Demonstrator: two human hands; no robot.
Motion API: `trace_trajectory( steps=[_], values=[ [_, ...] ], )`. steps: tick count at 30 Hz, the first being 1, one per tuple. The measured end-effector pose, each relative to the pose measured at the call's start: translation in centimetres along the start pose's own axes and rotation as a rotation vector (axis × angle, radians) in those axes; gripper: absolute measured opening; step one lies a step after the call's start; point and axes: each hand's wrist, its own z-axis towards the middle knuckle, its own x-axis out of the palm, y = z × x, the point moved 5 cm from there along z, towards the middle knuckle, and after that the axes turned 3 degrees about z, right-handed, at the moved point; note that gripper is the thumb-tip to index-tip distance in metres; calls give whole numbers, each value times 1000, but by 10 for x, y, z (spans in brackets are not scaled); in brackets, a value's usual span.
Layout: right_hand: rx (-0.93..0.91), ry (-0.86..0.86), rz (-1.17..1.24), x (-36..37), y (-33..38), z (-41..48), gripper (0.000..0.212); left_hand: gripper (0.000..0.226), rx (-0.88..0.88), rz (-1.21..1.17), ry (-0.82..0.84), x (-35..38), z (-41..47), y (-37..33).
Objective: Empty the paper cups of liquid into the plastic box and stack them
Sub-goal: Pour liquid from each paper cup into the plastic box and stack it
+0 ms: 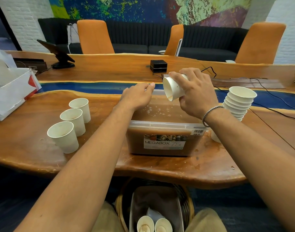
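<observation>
Three cups (pixel 73 119) left of box (pixel 165 125), stack (pixel 237 104) right

Both forearms (pixel 93 148) are bare. A woven silver-coloured bracelet (pixel 212 114) circles the wrist just behind the right hand (pixel 197 96). Tan trousers (pixel 108 218) cover the knees.

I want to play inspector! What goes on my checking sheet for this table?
Surface: wooden table, brown drips beside the plastic box.
Job's things: box holds brown liquid; three cups stand left; stack of cups right.
Clutter: white carton, tablet stand, small black box.
Hands: left hand grips the box's far rim; right hand tips a cup over the box.
Cables: black cables trail across the right side.
Surroundings: orange chairs, dark sofa, painted wall, basket under the table.
</observation>
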Motion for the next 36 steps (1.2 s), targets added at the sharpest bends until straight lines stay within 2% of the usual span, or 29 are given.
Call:
trace_trajectory(
  steps=[4, 8, 12, 15, 18, 21, 25, 31, 36],
  values=[
    [94, 93, 74, 5, -3, -3, 69, 53, 22, 25, -11, 0, 1, -2],
    [275, 109, 292, 6, -13, -5, 71, 50, 53, -17, -45, 0, 1, -4],
    [437, 50, 538, 2, -21, 0, 72, 50, 122, -313, -230, -17, -4, -17],
    [509, -39, 661, -14, -25, 6, 75, 49, 158, -575, -201, -22, -9, -45],
    [468, -140, 608, -38, -32, 8, 78, 44, 267, -685, -118, -21, -9, -87],
    [424, -210, 434, -61, -51, 4, 85, 42, 322, -742, -107, -21, 0, -125],
    [430, -199, 421, -85, -89, -8, 84, 58, 349, -777, -46, -8, 12, -171],
    [503, -198, 405, -107, -138, -32, 84, 55, 369, -784, 82, 27, 10, -220],
    [569, -131, 402, -97, -159, -44, 89, 53, 341, -771, 132, 53, 4, -231]
  ],
)
